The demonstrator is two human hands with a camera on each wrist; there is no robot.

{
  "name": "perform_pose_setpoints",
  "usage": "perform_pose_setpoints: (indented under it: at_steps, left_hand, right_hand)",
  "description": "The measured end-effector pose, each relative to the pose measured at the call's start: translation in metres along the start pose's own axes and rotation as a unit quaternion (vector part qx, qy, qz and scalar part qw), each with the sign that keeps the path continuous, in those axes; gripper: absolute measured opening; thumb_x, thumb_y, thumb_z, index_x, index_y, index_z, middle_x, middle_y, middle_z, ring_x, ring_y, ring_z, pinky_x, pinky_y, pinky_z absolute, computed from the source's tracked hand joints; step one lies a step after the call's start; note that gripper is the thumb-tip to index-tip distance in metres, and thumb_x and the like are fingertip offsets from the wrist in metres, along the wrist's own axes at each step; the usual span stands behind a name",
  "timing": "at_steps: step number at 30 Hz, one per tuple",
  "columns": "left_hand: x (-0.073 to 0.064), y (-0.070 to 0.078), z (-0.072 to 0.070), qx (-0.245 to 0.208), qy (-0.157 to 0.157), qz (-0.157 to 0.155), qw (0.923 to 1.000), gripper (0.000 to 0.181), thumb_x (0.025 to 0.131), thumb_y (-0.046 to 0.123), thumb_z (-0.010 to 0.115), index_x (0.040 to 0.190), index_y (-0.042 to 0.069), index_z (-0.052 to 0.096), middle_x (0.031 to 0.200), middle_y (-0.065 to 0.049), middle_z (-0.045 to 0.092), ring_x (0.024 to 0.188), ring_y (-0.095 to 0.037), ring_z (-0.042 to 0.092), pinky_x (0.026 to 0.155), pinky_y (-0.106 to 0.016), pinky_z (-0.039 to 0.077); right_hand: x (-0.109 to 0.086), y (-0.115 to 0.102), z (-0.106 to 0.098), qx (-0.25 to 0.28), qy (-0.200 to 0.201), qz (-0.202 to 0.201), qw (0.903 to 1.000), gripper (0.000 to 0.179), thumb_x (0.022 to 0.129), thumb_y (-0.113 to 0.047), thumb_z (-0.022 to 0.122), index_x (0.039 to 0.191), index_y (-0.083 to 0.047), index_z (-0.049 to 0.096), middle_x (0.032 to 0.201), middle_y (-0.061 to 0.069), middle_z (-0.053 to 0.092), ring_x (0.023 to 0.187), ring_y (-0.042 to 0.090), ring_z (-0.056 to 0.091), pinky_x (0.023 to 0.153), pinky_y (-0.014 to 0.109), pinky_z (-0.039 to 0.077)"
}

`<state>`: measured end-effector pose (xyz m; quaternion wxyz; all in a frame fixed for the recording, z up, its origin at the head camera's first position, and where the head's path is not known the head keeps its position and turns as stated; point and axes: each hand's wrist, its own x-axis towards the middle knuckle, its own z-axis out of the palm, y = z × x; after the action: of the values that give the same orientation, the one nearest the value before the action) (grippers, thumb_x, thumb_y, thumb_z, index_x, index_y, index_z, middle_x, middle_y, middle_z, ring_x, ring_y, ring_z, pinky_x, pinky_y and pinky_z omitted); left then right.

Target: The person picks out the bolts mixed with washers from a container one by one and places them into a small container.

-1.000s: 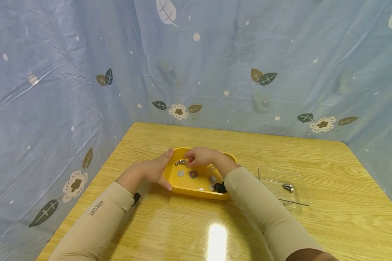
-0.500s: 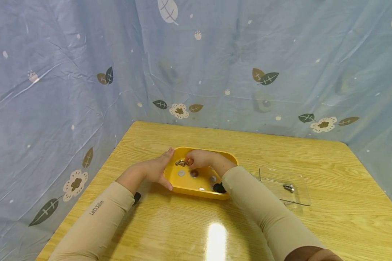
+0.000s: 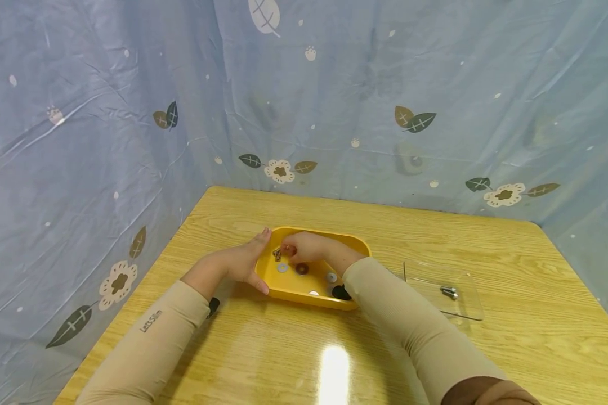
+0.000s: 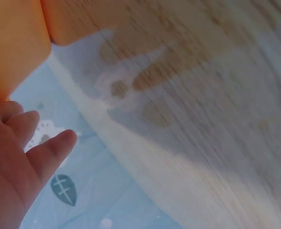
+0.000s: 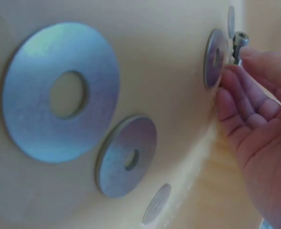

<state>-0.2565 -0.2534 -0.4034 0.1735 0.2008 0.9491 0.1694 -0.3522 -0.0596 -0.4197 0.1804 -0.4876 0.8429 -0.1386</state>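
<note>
A yellow tray [image 3: 304, 299] holds several flat metal washers [image 5: 59, 93] and a small cluster of bolts [image 3: 277, 255] at its left end. My left hand [image 3: 238, 264] spans the tray's left end from outside, thumb at the near corner and fingers at the far corner. In the left wrist view its fingers look straight and spread. My right hand [image 3: 306, 247] is inside the tray with curled fingers, beside the bolts. In the right wrist view the thumb and fingertips are right at a dark bolt [image 5: 241, 40]; I cannot tell whether they pinch it.
To the right of the tray stands a clear plastic box [image 3: 468, 306] with two bolts [image 3: 449, 292] in it. The wooden table [image 3: 263, 349] backs onto a blue patterned curtain [image 3: 334, 101]. A black wrist camera [image 3: 213, 307] shows at the left wrist.
My right hand has lowered, then shifted slightly left among the bolts, and the cluster of bolts lies differently. The left hand keeps its place on the tray. The head view has moved slightly.
</note>
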Motion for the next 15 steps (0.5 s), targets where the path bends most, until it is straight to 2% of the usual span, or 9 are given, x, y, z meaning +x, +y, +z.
perform_pose_setpoints:
  at_steps: [9, 15]
  left_hand:
    - [-0.001, 0.000, -0.002, -0.001, 0.001, -0.004, 1.0000, 0.138, 0.055, 0.068, 0.069, 0.144, 0.004, -0.014, 0.151, -0.015, -0.014, 0.139, -0.026, -0.004, 0.110, -0.043, 0.013]
    - [-0.001, 0.001, -0.002, 0.003, 0.004, 0.005, 1.0000, 0.137, 0.055, 0.069, 0.068, 0.145, 0.004, -0.013, 0.151, -0.016, -0.013, 0.139, -0.026, -0.003, 0.110, -0.042, 0.013]
  right_hand:
    - [0.010, -0.002, 0.008, 0.006, 0.029, 0.002, 0.9996, 0.027, 0.085, -0.013, 0.065, 0.111, -0.008, 0.058, 0.085, -0.003, 0.062, 0.074, 0.007, 0.056, 0.068, 0.020, 0.046]
    - [0.013, -0.004, 0.011, -0.008, 0.040, -0.010, 0.9991, 0.022, 0.083, -0.012, 0.066, 0.104, -0.010, 0.060, 0.080, -0.004, 0.060, 0.072, 0.007, 0.055, 0.067, 0.020, 0.045]
